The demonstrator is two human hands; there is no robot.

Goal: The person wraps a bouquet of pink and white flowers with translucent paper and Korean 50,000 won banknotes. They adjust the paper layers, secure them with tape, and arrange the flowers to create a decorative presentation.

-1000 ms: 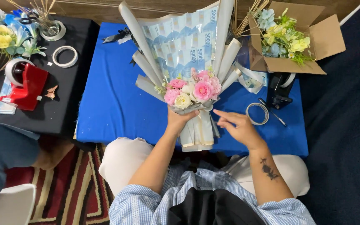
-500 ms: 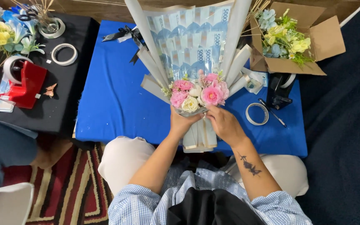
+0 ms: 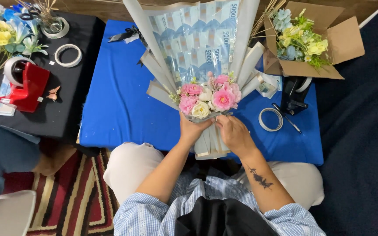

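Note:
A bouquet stands tilted up over the blue table (image 3: 123, 109): a fan of blue banknotes (image 3: 197, 48) in clear wrap, flanked by grey paper folds, with pink and cream artificial flowers (image 3: 206, 98) at its base. My left hand (image 3: 192, 129) grips the bouquet's neck just under the flowers. My right hand (image 3: 232, 133) holds the same neck and the grey paper stem (image 3: 208, 146) from the right side. Both hands touch the wrapping; the stem's lower end rests near the table's front edge.
A tape roll (image 3: 271, 119) and a pen lie right of my hands, beside a black tape dispenser (image 3: 295, 94). A cardboard box (image 3: 342, 39) holds yellow and blue flowers. On the black table at left sit a red tape dispenser (image 3: 27, 85) and a tape roll (image 3: 68, 55). Another person's leg (image 3: 1, 148) is at left.
The bouquet has been lifted and tilted more upright toward me. My right hand moved from beside the stem onto the neck, joining the left hand.

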